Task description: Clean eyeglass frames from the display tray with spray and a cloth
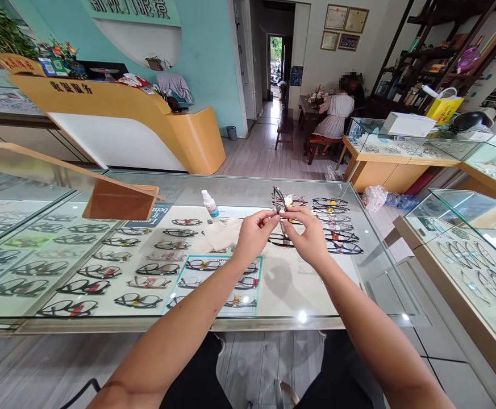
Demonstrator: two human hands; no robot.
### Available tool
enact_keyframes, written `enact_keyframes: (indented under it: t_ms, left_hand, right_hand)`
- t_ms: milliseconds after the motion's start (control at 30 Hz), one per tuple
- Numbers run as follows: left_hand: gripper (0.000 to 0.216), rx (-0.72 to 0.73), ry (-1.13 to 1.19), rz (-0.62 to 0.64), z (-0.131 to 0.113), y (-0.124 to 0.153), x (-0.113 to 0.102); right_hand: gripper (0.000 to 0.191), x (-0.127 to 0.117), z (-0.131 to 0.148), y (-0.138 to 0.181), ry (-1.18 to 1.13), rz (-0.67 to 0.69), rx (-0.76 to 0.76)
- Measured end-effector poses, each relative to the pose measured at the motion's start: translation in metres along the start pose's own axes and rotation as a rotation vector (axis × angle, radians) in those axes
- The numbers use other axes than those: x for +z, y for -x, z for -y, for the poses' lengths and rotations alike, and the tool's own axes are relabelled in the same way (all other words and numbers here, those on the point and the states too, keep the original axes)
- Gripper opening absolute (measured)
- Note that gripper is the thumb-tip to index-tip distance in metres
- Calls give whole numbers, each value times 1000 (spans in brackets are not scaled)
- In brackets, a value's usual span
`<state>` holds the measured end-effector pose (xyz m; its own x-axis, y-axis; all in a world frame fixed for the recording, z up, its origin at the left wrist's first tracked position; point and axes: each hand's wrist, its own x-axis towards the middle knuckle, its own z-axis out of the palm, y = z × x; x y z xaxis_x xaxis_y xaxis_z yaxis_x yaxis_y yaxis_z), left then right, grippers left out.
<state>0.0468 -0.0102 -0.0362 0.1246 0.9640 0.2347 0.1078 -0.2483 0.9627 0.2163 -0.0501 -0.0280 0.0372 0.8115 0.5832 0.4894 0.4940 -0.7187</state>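
Observation:
Above the glass counter [290, 284], both of my hands hold one pair of dark-framed eyeglasses [279, 197], raised and turned on edge. The fingers of my left hand [254, 233] pinch it from the left. My right hand [307, 233] grips it from the right with thumb and fingers closed. A small white tag [289, 200] shows by the frame; whether it is attached, I cannot tell. To the left of my hands, a crumpled pale cloth [222, 234] lies on the counter. Behind the cloth stands a white spray bottle [209, 203] with a blue-green base.
Rows of eyeglasses [158, 268] lie under the glass to the left, and more eyeglasses [336, 227] at the right. A wooden mirror stand [120, 199] leans over the left side. Another display case [478, 272] stands to my right. Two people [337, 113] sit at a far table.

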Motion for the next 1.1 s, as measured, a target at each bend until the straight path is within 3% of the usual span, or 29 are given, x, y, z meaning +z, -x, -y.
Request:
enact_keyframes:
  t_ms: [133,333,467,700,1100]
  left_hand:
    - [36,44,-71,-36,1,-2,-3]
    - [33,435,-619,-22,6,-7,-11]
    - [33,505,-887,50,17,-17,-6]
    - [29,499,-1076,181,30,-23,12]
    - [31,507,-1192,270,30,-16,23]
  right_hand:
    - [12,-4,5,-2,-64,10,-10]
    - [13,-28,-4,-17,-186,-365,221]
    - [12,-38,-14,-26,-389,-471,383]
    - [12,-32,-17,-30,-489,-481,447]
    - [12,-24,-21,-31,-457,-404,461]
